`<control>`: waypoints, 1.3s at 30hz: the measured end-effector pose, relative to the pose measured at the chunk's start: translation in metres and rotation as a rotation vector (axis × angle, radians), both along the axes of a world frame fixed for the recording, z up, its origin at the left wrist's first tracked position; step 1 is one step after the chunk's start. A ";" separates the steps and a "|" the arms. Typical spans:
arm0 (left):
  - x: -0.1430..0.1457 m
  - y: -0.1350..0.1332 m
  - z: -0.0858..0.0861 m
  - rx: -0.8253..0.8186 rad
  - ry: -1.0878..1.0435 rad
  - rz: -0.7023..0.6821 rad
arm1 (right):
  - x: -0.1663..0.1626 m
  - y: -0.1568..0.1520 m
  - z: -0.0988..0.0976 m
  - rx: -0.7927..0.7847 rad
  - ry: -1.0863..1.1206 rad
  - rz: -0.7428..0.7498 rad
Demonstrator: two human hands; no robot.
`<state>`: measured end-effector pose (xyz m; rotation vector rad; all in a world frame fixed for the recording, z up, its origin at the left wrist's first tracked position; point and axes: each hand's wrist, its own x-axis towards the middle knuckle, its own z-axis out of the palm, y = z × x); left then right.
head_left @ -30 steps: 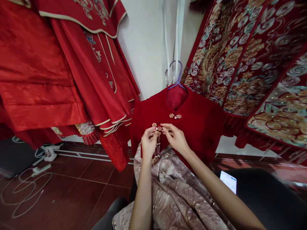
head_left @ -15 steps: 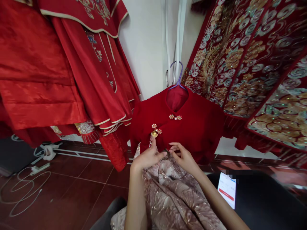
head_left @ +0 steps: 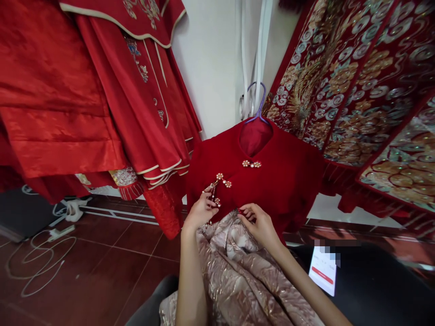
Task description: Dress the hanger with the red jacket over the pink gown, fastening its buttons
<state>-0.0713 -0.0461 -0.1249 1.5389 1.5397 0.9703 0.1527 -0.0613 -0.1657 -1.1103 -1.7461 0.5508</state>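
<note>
A dark red jacket (head_left: 285, 181) with pearl flower buttons (head_left: 251, 164) hangs in front of me on a purple hanger (head_left: 261, 108). At its front left, a beaded tassel (head_left: 214, 190) dangles from the lower flower button. My left hand (head_left: 202, 212) is closed around the tassel strands, its fingertips partly hidden by them. Shiny pinkish brocade fabric (head_left: 238, 267) lies gathered below both hands. Pinching its dark top edge against the jacket front is my right hand (head_left: 258, 222), thumb and fingers together.
Red garments (head_left: 61, 113) hang on the left and embroidered panels (head_left: 353, 90) on the right. A lit phone (head_left: 322, 276) rests on a black surface beside my right arm. White cables (head_left: 37, 262) and a rack's base rail (head_left: 122, 216) are on the tiled floor.
My left hand has moved slightly left and away from the fabric's edge, drawing the tassel strands aside. The right hand keeps its pinch. The view has shifted slightly.
</note>
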 end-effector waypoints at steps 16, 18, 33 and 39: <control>0.015 -0.010 0.017 -0.085 -0.059 -0.218 | -0.005 -0.004 -0.008 0.149 -0.075 -0.088; 0.014 -0.011 0.016 -0.088 -0.023 -0.198 | -0.005 -0.004 -0.008 0.162 -0.097 -0.088; 0.013 -0.001 0.012 -0.015 -0.129 -0.077 | -0.005 -0.002 -0.007 0.074 -0.065 -0.045; 0.012 0.003 0.007 -0.001 -0.085 -0.025 | -0.009 0.009 -0.017 0.097 -0.043 -0.176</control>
